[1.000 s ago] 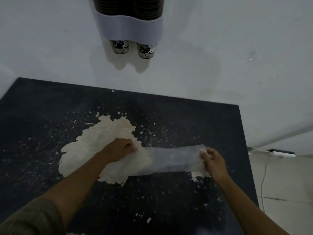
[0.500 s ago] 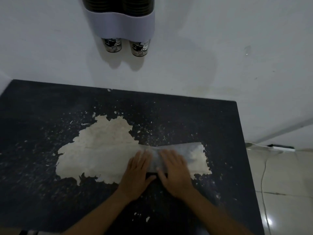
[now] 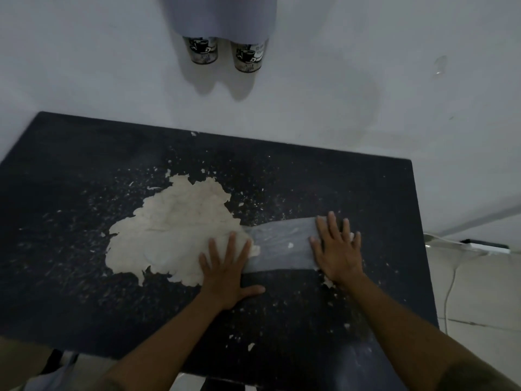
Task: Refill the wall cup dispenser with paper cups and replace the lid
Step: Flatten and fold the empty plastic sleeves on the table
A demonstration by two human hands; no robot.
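Both my hands lie flat, fingers straight, on the clear plastic sleeve (image 3: 282, 244), gripping nothing: left hand (image 3: 225, 263) on its left end, right hand (image 3: 337, 249) on its right end. Its long axis runs between them. The cup dispenser (image 3: 220, 15) hangs on the wall well beyond the sleeve, nearer my left hand, two paper cups (image 3: 224, 52) poking from its bottom

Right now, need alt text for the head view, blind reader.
Both hands lie flat on a clear plastic sleeve spread on a dark, worn tabletop: the left hand at its left end, the right hand at its right. On the wall above, a dispenser shows two printed paper cups at its base.
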